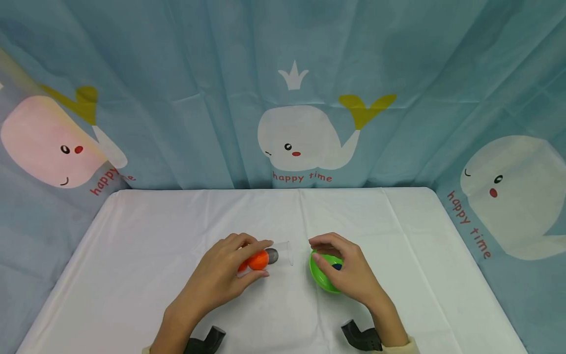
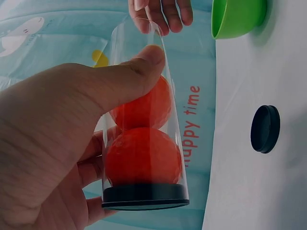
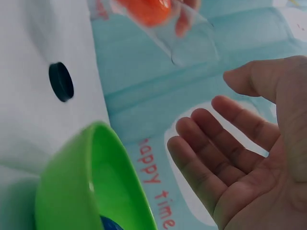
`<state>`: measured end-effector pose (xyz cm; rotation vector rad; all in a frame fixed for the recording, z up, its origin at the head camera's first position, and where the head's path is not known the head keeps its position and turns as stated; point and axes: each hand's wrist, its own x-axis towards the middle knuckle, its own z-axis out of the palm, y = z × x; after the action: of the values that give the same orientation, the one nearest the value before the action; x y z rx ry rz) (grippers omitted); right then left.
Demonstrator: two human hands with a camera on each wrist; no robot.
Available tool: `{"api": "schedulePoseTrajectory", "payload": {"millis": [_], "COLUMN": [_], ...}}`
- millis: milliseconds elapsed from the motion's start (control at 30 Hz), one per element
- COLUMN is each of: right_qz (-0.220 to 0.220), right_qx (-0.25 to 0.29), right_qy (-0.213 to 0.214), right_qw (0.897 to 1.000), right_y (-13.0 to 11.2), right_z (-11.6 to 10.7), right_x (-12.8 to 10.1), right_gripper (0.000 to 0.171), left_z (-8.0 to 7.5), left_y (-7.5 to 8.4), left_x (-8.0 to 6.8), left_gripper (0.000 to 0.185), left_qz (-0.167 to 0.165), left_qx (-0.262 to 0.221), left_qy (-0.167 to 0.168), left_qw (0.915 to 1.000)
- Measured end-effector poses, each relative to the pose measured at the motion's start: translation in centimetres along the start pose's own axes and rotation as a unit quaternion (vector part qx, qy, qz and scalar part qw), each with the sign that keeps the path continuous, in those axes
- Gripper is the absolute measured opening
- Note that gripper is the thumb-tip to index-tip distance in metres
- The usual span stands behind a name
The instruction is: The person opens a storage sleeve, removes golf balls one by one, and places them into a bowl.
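Observation:
My left hand [image 1: 221,275] grips a clear plastic tube [image 2: 168,52] with two orange balls [image 2: 144,155] stacked inside. A black cap [image 2: 146,194] closes the tube's lower end in the left wrist view; the other end, uncapped, points toward my right hand [image 1: 355,275]. That hand hovers over a green bowl [image 1: 319,275] with its fingers loosely spread and nothing in them. Inside the bowl a dark blue ball [image 1: 337,266] partly shows, the rest hidden by the hand and rim. On the table lies a loose black cap [image 3: 61,81], between tube and bowl in the wrist views.
A white cloth [image 1: 132,255] covers the table. Behind it hangs a blue curtain [image 1: 199,137] printed with whales. Black curved camera mounts [image 1: 361,337] sit at both wrists, close to the tabletop in the head view.

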<state>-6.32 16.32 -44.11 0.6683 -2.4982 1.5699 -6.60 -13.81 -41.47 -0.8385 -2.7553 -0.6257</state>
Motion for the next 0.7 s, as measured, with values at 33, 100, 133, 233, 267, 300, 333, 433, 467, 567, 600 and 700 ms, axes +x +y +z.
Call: {"api": "schedulePoseTrajectory", "payload": {"millis": [33, 100, 133, 233, 267, 300, 333, 433, 467, 567, 600, 700], "right_qz": [-0.002, -0.005, -0.004, -0.001, 0.002, 0.003, 0.004, 0.004, 0.003, 0.005, 0.008, 0.017], "right_qx": [0.003, 0.008, 0.012, 0.025, 0.03, 0.035, 0.041, 0.064, 0.073, 0.105, 0.115, 0.142], "right_qy": [-0.002, -0.007, -0.009, -0.011, -0.011, -0.011, -0.011, -0.015, -0.018, -0.027, -0.029, -0.037], "right_qw": [1.0, 1.0, 1.0, 1.0, 0.999, 0.999, 0.999, 0.998, 0.997, 0.994, 0.993, 0.989], "right_y": [-0.1, -0.2, -0.3, -0.4, -0.4, -0.4, -0.4, -0.1, 0.0, 0.3, 0.4, 0.5], "right_z": [0.2, 0.8, 1.0, 1.7, 1.8, 2.0, 2.1, 2.4, 2.6, 3.1, 3.3, 3.8], "right_x": [0.0, 0.0, 0.1, 0.1, 0.1, 0.1, 0.1, 0.1, 0.1, 0.2, 0.3, 0.4], "right_gripper": [0.028, 0.028, 0.029, 0.03, 0.03, 0.03, 0.03, 0.031, 0.031, 0.032, 0.032, 0.032], "left_z": [0.0, 0.0, 0.0, 0.0, 0.0, 0.0, -0.1, -0.2, -0.2, -0.4, -0.4, -0.5], "left_y": [0.0, 0.0, 0.0, 0.1, 0.1, 0.2, 0.2, 0.4, 0.4, 0.5, 0.5, 0.5], "left_x": [0.0, -0.1, -0.1, -0.1, -0.1, -0.1, -0.1, 0.0, 0.0, 0.0, -0.1, -0.1], "left_gripper": [0.057, 0.056, 0.056, 0.055, 0.055, 0.055, 0.055, 0.054, 0.054, 0.054, 0.054, 0.054], "left_qz": [0.002, 0.007, 0.008, 0.013, 0.014, 0.016, 0.018, 0.023, 0.025, 0.029, 0.03, 0.031], "left_qx": [0.0, 0.0, 0.002, 0.007, 0.008, 0.01, 0.01, 0.015, 0.018, 0.026, 0.029, 0.032], "left_qy": [0.002, 0.004, 0.005, 0.008, 0.008, 0.008, 0.008, 0.009, 0.01, 0.015, 0.017, 0.021], "left_qw": [1.0, 1.0, 0.9999, 0.9999, 0.9998, 0.9998, 0.9998, 0.9996, 0.9995, 0.9991, 0.999, 0.9988]}}
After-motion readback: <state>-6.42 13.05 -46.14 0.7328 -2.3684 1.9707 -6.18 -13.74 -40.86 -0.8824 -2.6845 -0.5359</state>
